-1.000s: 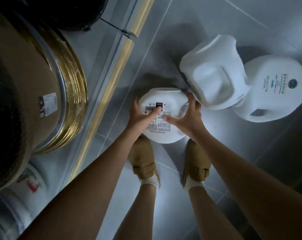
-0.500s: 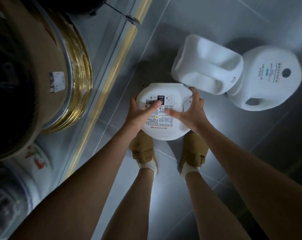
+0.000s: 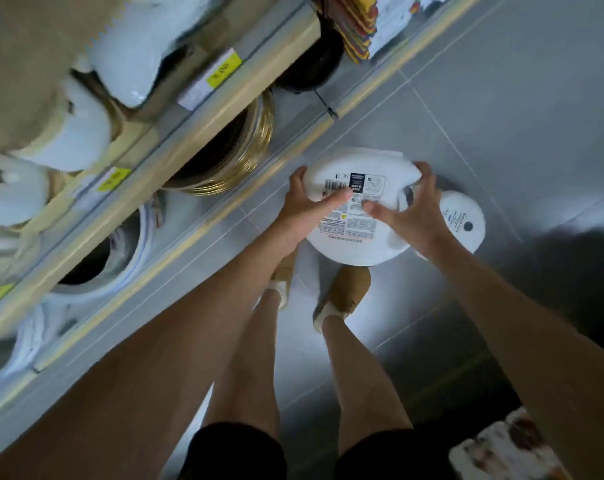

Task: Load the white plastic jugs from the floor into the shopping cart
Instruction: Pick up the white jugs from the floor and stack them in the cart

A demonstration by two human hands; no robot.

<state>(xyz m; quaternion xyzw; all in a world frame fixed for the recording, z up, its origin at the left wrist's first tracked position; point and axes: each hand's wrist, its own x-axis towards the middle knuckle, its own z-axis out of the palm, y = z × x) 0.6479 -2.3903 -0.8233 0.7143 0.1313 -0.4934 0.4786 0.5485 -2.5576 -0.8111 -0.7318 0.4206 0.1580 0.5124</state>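
Both hands clamp the round white plastic jug (image 3: 352, 233) from opposite sides, likely because its smooth, bulky wall gives one hand too little purchase. The left hand (image 3: 305, 207) cups one side, thumb across the printed label. The right hand (image 3: 414, 213) has its fingers (image 3: 426, 174) curled over the far edge. The jug hangs above the toes of the tan slip-on shoes (image 3: 345, 292), apparently clear of the floor. A second white plastic jug (image 3: 465, 220) lies beyond the shoes. No cart shows.
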